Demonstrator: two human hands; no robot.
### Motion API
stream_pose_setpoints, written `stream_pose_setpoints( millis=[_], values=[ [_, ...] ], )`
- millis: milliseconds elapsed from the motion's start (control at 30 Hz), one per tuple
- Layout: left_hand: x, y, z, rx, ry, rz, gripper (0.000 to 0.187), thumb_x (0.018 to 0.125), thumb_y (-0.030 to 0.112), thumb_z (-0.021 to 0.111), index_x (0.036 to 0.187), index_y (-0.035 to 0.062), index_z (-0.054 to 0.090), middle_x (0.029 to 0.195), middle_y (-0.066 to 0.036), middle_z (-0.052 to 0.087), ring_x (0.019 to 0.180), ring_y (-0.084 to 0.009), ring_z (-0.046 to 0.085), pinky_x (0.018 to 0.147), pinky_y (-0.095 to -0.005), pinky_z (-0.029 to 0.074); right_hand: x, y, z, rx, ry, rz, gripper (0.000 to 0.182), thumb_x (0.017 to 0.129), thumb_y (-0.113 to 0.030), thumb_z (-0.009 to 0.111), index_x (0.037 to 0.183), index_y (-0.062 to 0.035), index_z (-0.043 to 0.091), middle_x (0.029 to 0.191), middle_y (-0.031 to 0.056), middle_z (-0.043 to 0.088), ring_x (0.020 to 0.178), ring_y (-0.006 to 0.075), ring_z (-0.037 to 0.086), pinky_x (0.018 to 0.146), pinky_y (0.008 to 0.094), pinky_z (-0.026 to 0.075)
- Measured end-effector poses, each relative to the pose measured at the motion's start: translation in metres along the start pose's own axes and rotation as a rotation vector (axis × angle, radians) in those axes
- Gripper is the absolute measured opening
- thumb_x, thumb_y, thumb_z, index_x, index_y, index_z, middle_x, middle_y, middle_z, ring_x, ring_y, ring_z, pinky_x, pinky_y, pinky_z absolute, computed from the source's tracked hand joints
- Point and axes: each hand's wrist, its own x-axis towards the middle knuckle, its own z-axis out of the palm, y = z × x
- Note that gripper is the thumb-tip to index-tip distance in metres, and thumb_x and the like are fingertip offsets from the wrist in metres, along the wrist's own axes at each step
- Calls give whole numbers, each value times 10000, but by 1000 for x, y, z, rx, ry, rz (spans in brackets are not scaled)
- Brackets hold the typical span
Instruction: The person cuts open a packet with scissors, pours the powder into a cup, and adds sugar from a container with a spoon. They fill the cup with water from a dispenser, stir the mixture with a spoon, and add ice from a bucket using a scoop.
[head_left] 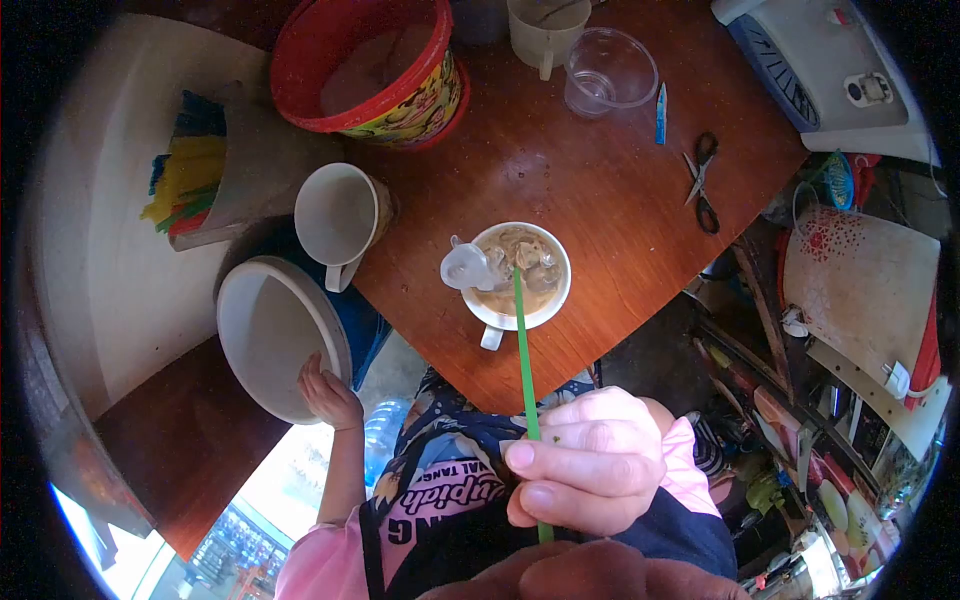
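- The right hand [585, 470] is bare, with no ring or band on the fingers that show, and the nails are short and plain.
- A pink sleeve [690, 462] ends at its wrist.
- The left hand [328, 392] is bare too; a pink sleeve [318, 560] covers only the upper part of that arm.
- A dark apron [450, 495] with a patterned blue top edge hangs down the front, bearing large pink lettering outlined in white.

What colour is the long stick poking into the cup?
Green: the stick shows best in the head view.
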Motion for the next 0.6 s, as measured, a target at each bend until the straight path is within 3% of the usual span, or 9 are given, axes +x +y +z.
stream_pose_setpoints(
  millis=[600],
  values=[
    [3,4,-1,1,-2,10,298,887,114,397,1101,-6,565,1068,-177,599,994,-376,529,898,-459,392,-7,8,2,0,13,0,201,687,-44,717,846,54,643,889,218,633,597,154,584,516,239,471]
  ],
)
